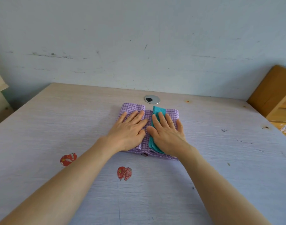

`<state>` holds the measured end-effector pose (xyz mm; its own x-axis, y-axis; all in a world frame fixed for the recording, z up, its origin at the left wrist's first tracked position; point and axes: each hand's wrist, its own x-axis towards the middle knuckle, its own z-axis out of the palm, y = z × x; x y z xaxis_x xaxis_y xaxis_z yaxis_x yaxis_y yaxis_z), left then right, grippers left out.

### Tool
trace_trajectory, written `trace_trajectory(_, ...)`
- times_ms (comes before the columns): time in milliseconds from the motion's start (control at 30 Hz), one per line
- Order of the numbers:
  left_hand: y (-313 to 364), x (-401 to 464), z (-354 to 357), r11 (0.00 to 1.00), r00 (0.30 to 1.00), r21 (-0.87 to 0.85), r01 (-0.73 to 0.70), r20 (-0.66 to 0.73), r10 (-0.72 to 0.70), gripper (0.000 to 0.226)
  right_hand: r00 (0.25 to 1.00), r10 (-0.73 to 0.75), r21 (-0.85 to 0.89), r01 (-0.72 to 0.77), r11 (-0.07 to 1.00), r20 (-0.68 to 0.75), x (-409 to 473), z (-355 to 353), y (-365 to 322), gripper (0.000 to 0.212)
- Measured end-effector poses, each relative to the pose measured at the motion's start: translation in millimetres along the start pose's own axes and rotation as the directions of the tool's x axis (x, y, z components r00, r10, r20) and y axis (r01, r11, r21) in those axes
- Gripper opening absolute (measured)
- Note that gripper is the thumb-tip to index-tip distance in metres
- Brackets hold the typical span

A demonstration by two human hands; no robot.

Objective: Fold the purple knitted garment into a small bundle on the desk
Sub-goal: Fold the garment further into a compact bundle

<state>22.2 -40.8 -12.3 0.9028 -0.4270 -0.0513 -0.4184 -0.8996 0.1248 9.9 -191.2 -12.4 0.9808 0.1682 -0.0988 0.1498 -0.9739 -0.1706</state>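
Purple garment [148, 142] folded, under flat fingers [135, 116]

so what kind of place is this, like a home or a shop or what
Probably a bedroom or study at home, though that is a guess. The work happens on a pale wooden desk with a metal cable hole near the back, pushed against a scuffed painted wall, with strawberry stickers stuck on top.

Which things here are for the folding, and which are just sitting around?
For the folding:
purple garment with its teal band
left hand and right hand, both flat on it
desk

Just lying about:
two red stickers
metal cable cap
wooden shelf
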Motion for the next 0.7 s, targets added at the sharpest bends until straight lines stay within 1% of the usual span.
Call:
trace_trajectory(67, 3.5, -2.2, -5.7, 0.997, 1.000, -0.080, -0.013, -0.003, 0.012, 0.047, 1.000, -0.014, 0.046, 0.014, 0.999, 0.004, 1.6, -8.9, 7.5, 0.052)
trace_trajectory(100, 8.0, -3.8, -9.5, 0.989, 1.000, -0.144, -0.011, -0.016, 0.009, 0.046, 0.999, -0.029, 0.052, 0.030, 0.998, -0.016, 2.5, -14.7, 12.2, 0.050)
trace_trajectory(167, 22.0, -6.4, -15.5, 0.967, 0.998, -0.253, 0.032, -0.040, -0.043, 0.052, 0.996, -0.055, 0.023, 0.056, 0.998, -0.069, 4.5, -23.6, 21.2, 0.047)
trace_trajectory(200, 30.3, -6.3, -16.2, 0.962, 0.996, -0.263, 0.073, -0.039, -0.086, 0.059, 0.994, -0.057, -0.001, 0.057, 0.998, -0.089, 5.4, -26.1, 24.4, 0.046)
trace_trajectory(233, 37.7, -5.3, -14.6, 0.966, 0.991, -0.230, 0.118, -0.027, -0.128, 0.067, 0.994, -0.052, -0.026, 0.050, 0.998, -0.101, 6.2, -27.1, 26.5, 0.046)
trace_trajectory(300, 46.9, -2.0, -6.2, 0.980, 0.985, -0.104, 0.169, -0.001, -0.170, 0.075, 0.993, -0.029, -0.070, 0.022, 0.997, -0.114, 6.4, -27.6, 28.1, 0.044)
trace_trajectory(367, 45.6, 2.0, 0.0, 0.989, 0.992, -0.069, 0.130, 0.012, -0.129, 0.071, 0.992, -0.006, -0.097, -0.006, 0.995, -0.125, 3.3, -28.3, 28.9, 0.043)
trace_trajectory(500, 26.6, 8.2, -11.8, 0.996, 0.996, -0.084, -0.030, 0.077, 0.037, 0.051, 0.979, 0.039, -0.105, -0.061, 0.993, -0.200, -12.2, -31.5, 29.1, 0.036)
trace_trajectory(567, 16.9, 13.4, -20.1, 0.994, 0.991, -0.070, -0.079, 0.102, 0.086, 0.051, 0.973, 0.021, -0.081, -0.040, 0.996, -0.229, -23.2, -31.1, 24.9, 0.034)
trace_trajectory(633, 10.9, 18.4, -25.2, 0.986, 0.982, -0.091, -0.138, 0.118, 0.148, 0.054, 0.970, -0.026, -0.022, 0.021, 1.000, -0.242, -33.1, -29.4, 18.6, 0.030)
trace_trajectory(667, 8.8, 20.2, -26.2, 0.978, 0.978, -0.121, -0.168, 0.107, 0.181, 0.054, 0.970, -0.039, 0.032, 0.048, 0.998, -0.241, -36.8, -28.9, 15.5, 0.027)
trace_trajectory(700, 6.8, 21.1, -26.0, 0.969, 0.978, -0.162, -0.186, 0.066, 0.199, 0.052, 0.970, -0.030, 0.105, 0.057, 0.993, -0.242, -39.0, -29.2, 13.7, 0.025)
